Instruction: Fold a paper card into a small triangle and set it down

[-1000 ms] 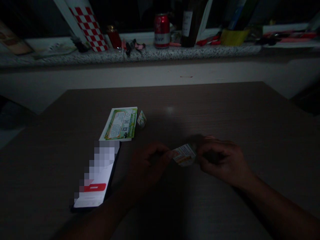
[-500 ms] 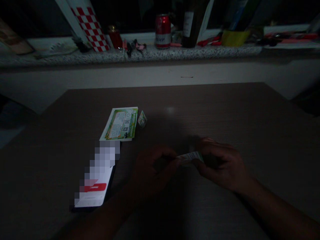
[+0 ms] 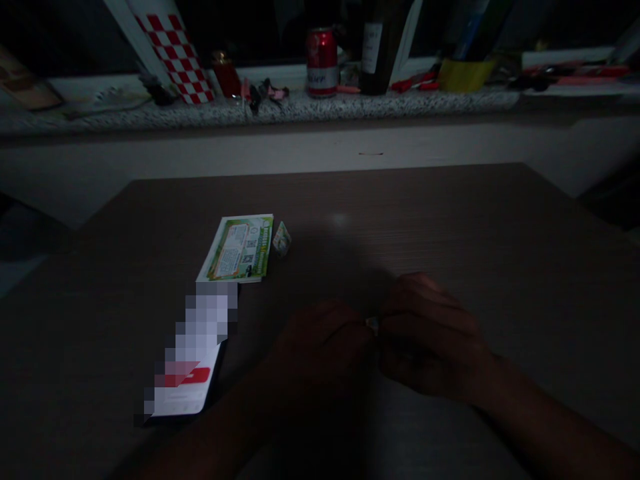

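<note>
In dim light my left hand [image 3: 323,343] and my right hand [image 3: 433,333] meet knuckle to knuckle over the dark wooden table [image 3: 450,220]. Both have their fingers curled shut around a small printed paper piece [image 3: 373,324], of which only a sliver shows between them. To the left lies a green and white printed packet [image 3: 240,248], with a small folded paper scrap [image 3: 282,238] beside its right edge. A lit phone [image 3: 190,363] lies nearer me, left of my left forearm.
A speckled stone sill [image 3: 300,107] runs along the back. On it stand a red can [image 3: 321,53], a dark bottle [image 3: 377,43], a red-and-white checkered box [image 3: 173,47], a yellow container [image 3: 465,73] and small clutter.
The paper piece was held flat and visible between my fingertips; my hands have since closed together over it, hiding nearly all of it. The view has shifted slightly.
</note>
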### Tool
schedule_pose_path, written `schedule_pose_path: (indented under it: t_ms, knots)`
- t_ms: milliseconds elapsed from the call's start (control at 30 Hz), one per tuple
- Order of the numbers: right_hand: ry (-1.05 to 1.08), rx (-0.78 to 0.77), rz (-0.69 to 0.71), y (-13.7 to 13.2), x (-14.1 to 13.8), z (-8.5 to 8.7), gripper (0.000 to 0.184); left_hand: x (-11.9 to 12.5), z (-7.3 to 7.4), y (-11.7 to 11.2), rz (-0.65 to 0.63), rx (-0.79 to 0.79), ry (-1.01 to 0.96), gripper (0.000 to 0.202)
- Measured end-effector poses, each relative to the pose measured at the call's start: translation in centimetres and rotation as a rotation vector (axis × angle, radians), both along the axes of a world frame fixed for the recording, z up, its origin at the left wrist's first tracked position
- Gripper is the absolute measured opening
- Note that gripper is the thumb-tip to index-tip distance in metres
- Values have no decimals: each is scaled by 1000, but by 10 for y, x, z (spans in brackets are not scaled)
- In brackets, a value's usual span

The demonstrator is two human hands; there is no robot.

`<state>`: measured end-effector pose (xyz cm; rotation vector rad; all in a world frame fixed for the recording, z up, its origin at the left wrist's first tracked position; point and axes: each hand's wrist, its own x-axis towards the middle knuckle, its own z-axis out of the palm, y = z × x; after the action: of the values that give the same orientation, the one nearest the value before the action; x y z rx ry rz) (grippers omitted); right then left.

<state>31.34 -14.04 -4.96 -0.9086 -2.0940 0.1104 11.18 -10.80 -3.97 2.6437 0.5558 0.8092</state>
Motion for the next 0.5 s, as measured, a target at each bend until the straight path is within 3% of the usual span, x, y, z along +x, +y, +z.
schedule_pose_path:
  t_ms: [233, 500]
  knots:
    - [-6, 62, -18, 1, 2, 1, 21, -3, 3, 1, -19, 37, -20, 11]
    - [75, 13, -79, 7, 14, 10, 19, -9, -2, 6, 12, -67, -101, 7]
